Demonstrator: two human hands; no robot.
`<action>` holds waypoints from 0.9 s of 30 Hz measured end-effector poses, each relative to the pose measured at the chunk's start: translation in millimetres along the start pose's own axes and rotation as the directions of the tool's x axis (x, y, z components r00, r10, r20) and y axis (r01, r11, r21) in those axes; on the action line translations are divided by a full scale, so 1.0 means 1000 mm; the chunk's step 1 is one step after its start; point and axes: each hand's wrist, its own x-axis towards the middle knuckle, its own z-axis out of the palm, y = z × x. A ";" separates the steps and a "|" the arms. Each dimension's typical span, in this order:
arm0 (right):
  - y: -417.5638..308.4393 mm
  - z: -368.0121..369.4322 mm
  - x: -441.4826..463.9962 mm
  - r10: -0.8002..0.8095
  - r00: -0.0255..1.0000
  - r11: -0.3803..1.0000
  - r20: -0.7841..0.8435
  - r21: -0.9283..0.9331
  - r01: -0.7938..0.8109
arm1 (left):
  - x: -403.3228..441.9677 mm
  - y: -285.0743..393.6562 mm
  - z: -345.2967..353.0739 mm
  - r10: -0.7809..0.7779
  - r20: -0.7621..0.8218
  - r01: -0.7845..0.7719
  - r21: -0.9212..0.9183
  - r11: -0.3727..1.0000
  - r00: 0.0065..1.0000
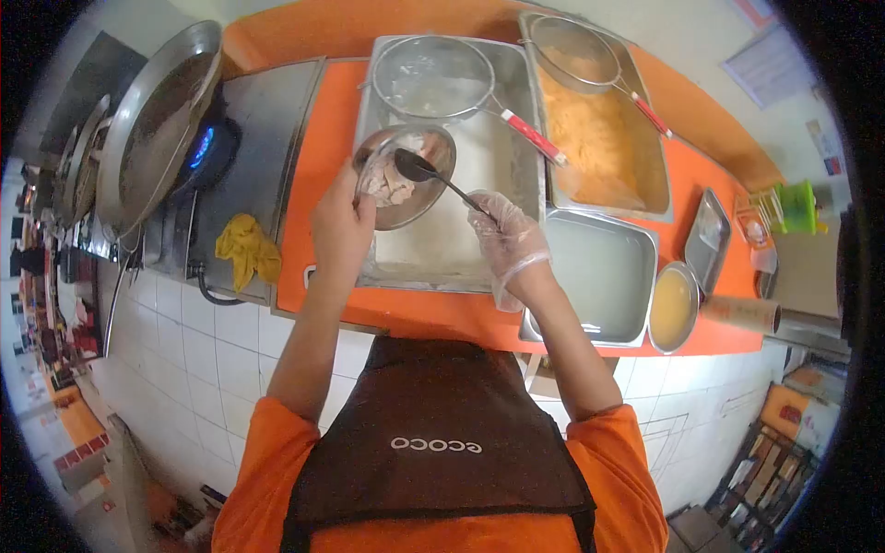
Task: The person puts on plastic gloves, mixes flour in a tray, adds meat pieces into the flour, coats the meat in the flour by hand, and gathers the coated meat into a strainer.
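Note:
My left hand [342, 219], bare, grips the near left rim of a round metal bowl [407, 214], which looks tilted. Pale flour-coated pieces [391, 189] lie in the bowl. In a clear plastic glove, my right hand [512, 241] is closed around the handle of a black spoon [450, 186], its head over the pieces inside the bowl. Below the bowl is a large metal tray [433, 275] with white flour in it. A wire strainer [433, 78] with a red handle rests across the tray's far end.
On the left, a large wok [152, 138] sits over a blue flame beside a yellow cloth [247, 251]. To the right stand a tray of orange powder [590, 147] with a second strainer [576, 53], a tray of cloudy liquid [590, 267] and a bowl of yellow liquid [673, 309].

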 end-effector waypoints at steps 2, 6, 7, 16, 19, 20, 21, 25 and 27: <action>-0.005 -0.011 -0.002 -0.065 0.993 0.992 -0.101 -0.114 0.054 | 0.013 -0.002 0.013 0.223 0.006 -0.223 0.057 0.973 0.975; 0.003 -0.020 0.001 -0.103 0.969 0.971 -0.224 -0.236 0.049 | 0.025 0.011 0.019 0.372 0.221 -0.401 0.102 0.910 0.902; 0.005 -0.021 0.003 -0.085 0.979 0.950 -0.185 -0.311 0.024 | 0.025 0.017 0.020 0.382 0.245 -0.419 0.118 0.900 0.891; 0.005 -0.049 -0.005 0.046 0.999 0.895 -0.007 -0.444 -0.044 | 0.024 0.028 0.024 0.445 0.272 -0.490 0.131 0.862 0.854; -0.003 -0.059 -0.015 0.088 0.996 0.904 -0.004 -0.419 -0.082 | 0.024 0.023 0.023 0.469 0.191 -0.497 0.144 0.856 0.863; -0.008 -0.062 -0.016 0.099 0.995 0.908 -0.003 -0.410 -0.091 | 0.026 0.022 0.020 0.477 0.160 -0.498 0.138 0.856 0.864; -0.010 -0.063 -0.017 0.112 0.994 0.911 -0.001 -0.400 -0.103 | 0.027 0.022 0.018 0.485 0.132 -0.500 0.131 0.856 0.865; -0.009 -0.060 -0.016 -0.009 0.993 0.958 -0.122 -0.285 -0.026 | 0.031 0.031 0.009 0.459 0.123 -0.473 0.135 0.871 0.880; -0.021 -0.059 -0.011 0.038 0.988 0.951 -0.152 -0.297 -0.083 | 0.031 0.029 0.011 0.452 0.117 -0.464 0.114 0.879 0.884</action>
